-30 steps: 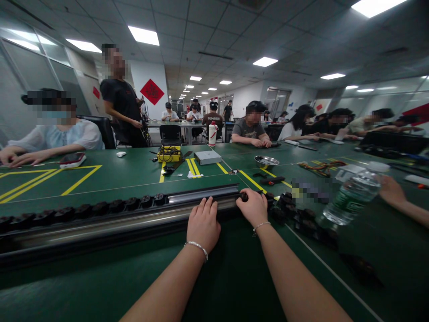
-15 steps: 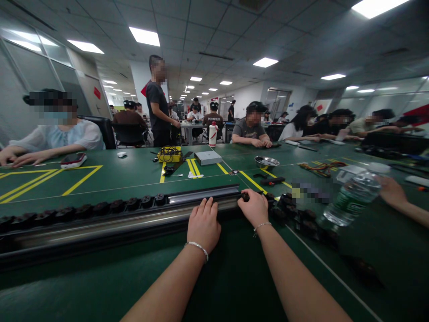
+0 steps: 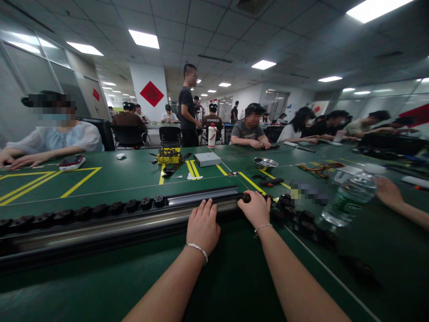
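A long dark rail with a shiny metal channel (image 3: 110,231) lies across the green table in front of me. My left hand (image 3: 203,226) rests flat on its near edge, fingers stretched out together and nothing in them. At the rail's right end, my right hand (image 3: 256,210) has its thumb and fingers closed around a small dark round part (image 3: 246,197). Along the rail's far side stands a row of similar black round parts (image 3: 100,210). More black parts (image 3: 306,221) form a line to the right of my right hand.
A clear water bottle (image 3: 350,201) leans at the right beside another person's hand (image 3: 389,192). Farther back are a metal bowl (image 3: 266,163), a grey box (image 3: 207,159), a yellow bin of cables (image 3: 169,155) and a white flask (image 3: 212,135). People sit around the table.
Both my hands stay in place on the rail and the round part. In the background, the standing person has moved to the right. The view has shifted very slightly.
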Tool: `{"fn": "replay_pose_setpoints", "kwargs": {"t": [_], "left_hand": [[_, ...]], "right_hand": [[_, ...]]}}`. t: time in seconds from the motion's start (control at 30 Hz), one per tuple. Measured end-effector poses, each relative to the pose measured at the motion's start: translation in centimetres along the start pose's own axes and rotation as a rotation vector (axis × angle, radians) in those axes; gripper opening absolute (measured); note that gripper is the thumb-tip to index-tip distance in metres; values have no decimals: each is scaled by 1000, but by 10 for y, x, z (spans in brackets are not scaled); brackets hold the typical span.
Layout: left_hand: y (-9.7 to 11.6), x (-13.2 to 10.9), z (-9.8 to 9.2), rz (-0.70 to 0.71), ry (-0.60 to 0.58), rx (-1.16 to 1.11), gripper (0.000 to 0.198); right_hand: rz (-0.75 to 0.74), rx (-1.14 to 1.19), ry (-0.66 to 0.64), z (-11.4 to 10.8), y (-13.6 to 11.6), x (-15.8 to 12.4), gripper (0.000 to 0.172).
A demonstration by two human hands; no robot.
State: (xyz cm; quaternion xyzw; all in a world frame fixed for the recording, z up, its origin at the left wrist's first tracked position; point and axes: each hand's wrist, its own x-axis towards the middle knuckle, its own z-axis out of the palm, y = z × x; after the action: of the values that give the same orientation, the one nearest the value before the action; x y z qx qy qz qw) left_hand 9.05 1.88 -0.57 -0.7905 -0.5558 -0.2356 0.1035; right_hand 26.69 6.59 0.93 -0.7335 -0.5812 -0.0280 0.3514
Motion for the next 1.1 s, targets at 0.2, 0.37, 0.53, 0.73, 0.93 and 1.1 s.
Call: {"fn": "replay_pose_setpoints", "kwargs": {"t": [0.2, 0.37, 0.53, 0.73, 0.93, 1.1], "left_hand": [[0, 0, -1, -1, -10, 1, 47], [0, 0, -1, 2, -5, 3, 47], [0, 0, 0, 6, -2, 5, 46], [0, 0, 0, 3, 3, 12, 46], [1, 0, -1, 1, 2, 13, 45], [1, 0, -2, -4, -11, 10, 46]], "right_hand": [[-1, 34, 14, 0, 1, 0, 25], [-2, 40, 15, 1, 2, 1, 24], [0, 35, 23, 2, 2, 1, 22], [-10, 37, 12, 1, 4, 2, 21], [-7, 31, 31, -1, 5, 2, 22], [-8, 21, 33, -1, 6, 3, 22]]}}
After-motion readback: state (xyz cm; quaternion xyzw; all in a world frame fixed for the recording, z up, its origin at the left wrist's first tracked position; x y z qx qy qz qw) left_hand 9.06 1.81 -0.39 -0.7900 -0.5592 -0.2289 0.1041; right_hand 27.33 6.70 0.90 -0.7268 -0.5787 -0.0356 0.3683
